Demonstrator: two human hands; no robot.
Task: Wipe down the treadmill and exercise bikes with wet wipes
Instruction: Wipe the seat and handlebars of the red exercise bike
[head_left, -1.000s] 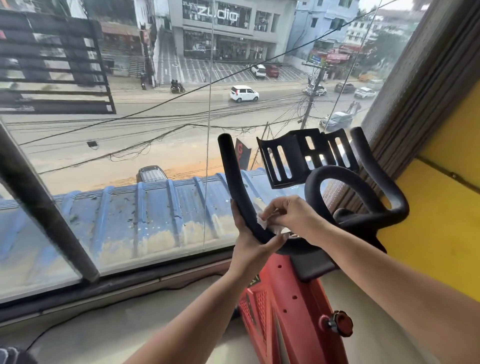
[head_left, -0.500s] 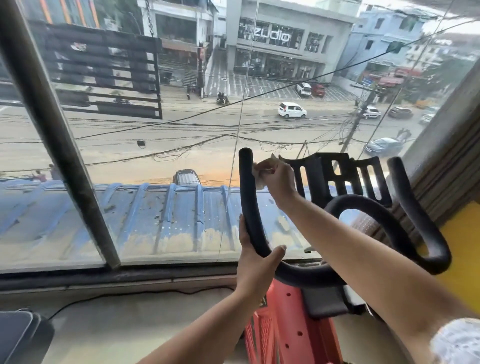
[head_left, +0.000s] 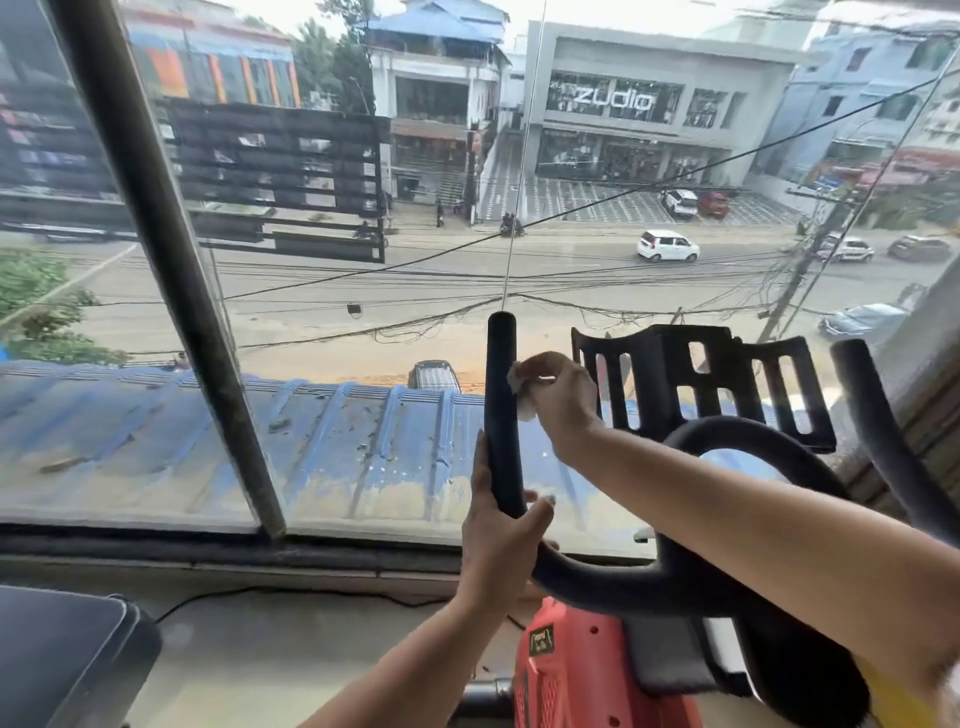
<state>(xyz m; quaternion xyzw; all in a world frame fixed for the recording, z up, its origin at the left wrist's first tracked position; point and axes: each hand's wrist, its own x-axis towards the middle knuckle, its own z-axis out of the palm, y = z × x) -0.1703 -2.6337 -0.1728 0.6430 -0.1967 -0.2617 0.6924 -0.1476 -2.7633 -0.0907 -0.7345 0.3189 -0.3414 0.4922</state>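
A red exercise bike (head_left: 576, 675) stands before a big window, its black padded handlebar (head_left: 501, 415) curving up on the left side. My left hand (head_left: 498, 540) grips the lower part of that left bar. My right hand (head_left: 558, 400) pinches a white wet wipe (head_left: 515, 375) and presses it against the upper part of the same bar, just below its tip. A black slotted tablet holder (head_left: 696, 384) sits behind my right hand. The right handlebar (head_left: 878, 431) rises at the far right.
The window glass with its dark slanted frame post (head_left: 171, 260) is close ahead, above a grey sill ledge (head_left: 270, 639). A dark rounded object (head_left: 62, 654) sits at the lower left. A cable (head_left: 291, 592) runs along the ledge. A wall corner stands at the right edge.
My right hand with the wipe went from the bar's bend up to near its tip. My left hand kept its grip low on the bar. The view tilted up and left.
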